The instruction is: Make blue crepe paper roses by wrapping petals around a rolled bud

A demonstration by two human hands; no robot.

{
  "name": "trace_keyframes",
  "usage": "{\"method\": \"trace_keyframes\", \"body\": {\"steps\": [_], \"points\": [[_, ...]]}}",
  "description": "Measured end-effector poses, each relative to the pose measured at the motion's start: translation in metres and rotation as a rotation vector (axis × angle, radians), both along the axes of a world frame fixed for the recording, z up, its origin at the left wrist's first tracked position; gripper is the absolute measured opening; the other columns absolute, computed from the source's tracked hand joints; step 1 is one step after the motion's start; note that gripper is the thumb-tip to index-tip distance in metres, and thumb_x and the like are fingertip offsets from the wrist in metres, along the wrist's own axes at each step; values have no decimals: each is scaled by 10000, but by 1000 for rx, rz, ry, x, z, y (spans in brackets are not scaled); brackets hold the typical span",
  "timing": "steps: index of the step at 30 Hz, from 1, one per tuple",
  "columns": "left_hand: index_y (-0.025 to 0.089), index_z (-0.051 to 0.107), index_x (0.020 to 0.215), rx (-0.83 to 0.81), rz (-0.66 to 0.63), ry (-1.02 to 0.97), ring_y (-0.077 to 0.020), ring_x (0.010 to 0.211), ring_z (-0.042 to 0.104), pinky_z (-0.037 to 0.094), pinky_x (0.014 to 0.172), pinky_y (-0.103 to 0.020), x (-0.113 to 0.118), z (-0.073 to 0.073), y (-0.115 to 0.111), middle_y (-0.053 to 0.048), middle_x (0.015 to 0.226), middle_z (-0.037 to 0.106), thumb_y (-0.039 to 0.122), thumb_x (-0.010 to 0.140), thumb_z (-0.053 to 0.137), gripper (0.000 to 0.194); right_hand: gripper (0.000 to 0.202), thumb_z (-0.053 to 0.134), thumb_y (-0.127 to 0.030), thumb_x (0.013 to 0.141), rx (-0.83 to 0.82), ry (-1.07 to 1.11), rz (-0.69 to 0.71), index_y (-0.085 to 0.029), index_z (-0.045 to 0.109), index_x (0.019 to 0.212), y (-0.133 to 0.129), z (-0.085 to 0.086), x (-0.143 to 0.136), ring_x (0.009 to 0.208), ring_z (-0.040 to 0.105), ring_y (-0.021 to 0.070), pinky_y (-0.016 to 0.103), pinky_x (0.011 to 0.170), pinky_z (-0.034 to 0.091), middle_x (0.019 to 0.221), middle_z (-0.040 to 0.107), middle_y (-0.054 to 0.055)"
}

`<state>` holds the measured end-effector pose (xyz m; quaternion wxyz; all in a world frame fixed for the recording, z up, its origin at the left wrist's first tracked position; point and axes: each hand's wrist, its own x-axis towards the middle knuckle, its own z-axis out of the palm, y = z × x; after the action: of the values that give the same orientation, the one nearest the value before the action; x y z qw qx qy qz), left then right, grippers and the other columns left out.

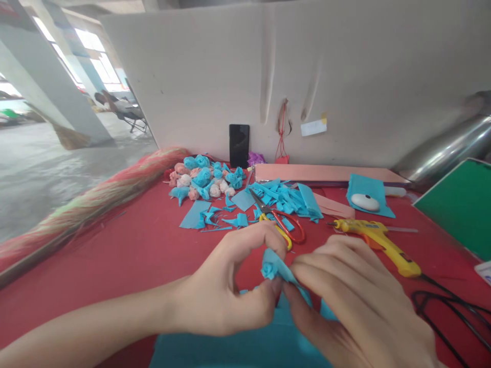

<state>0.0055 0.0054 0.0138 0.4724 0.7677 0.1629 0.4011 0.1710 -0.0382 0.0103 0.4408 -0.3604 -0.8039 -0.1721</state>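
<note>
Between my two hands is a blue crepe paper flower [269, 270], a small rolled centre with a strip of paper curving round it. My left hand [238, 278] pinches the rolled end between thumb and forefinger. With thumb and fingers, my right hand [345, 291] grips the strip's other end, which runs down partly hidden under the fingers. Just beyond my fingertips lie scissors [282, 220] with red and yellow handles. Blue crepe paper [238, 350] is spread beneath my hands at the front edge.
Finished blue, pink and white paper flowers [203, 176] are heaped at the back left. Cut blue scraps [284, 197] lie mid-table. A yellow glue gun [379, 243] with a black cord rests at right, near a white oval object [365, 202]. A phone [239, 145] leans against the board.
</note>
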Motion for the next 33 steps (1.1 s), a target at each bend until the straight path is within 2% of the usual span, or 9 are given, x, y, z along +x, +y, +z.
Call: {"method": "trace_keyframes", "body": {"steps": [6,11,17,21,26,30,33], "points": [[174,459,787,8,22,40,-119,702,428,395,642,-248,-2,3,0,12,748,452,29,671,473,186,97,528,-120,848,176,-100,-59,-138,609,797,2,-2,2,519,617,155,351,669,449,591,698,14],[177,432,774,29,18,100,-128,707,420,404,653,-266,-2,6,1,-1,761,455,35,655,443,186,71,578,-129,824,204,-213,-64,-141,633,781,2,-2,2,507,620,146,350,652,476,573,697,1],[185,415,766,64,29,148,-137,695,420,406,673,-296,-3,7,1,-2,745,448,50,671,448,168,195,482,-167,877,231,-232,-98,-167,634,755,1,-4,4,493,616,137,355,659,468,555,685,-18],[183,417,767,114,23,165,-129,677,417,405,693,-302,-3,8,2,5,736,445,39,673,449,175,96,542,-108,807,153,-140,-49,-151,621,770,1,-4,0,514,618,150,347,634,481,577,691,3],[175,436,781,166,3,176,-133,688,429,419,669,-282,-4,12,2,-9,753,474,26,659,473,196,120,523,-69,781,39,88,-15,-160,596,754,3,-1,-8,533,614,146,323,593,484,584,674,2],[170,449,800,198,-3,185,-129,676,442,428,665,-279,-6,13,6,-6,742,486,20,656,489,212,113,545,-64,773,-206,114,96,-163,601,766,2,1,-3,527,592,124,265,510,478,606,657,-6],[163,464,792,187,-40,167,-122,672,457,436,660,-267,-6,12,10,-6,740,500,21,643,513,212,116,545,-75,768,-307,141,113,-163,605,720,2,4,2,512,592,113,241,497,493,592,645,-13]]}}
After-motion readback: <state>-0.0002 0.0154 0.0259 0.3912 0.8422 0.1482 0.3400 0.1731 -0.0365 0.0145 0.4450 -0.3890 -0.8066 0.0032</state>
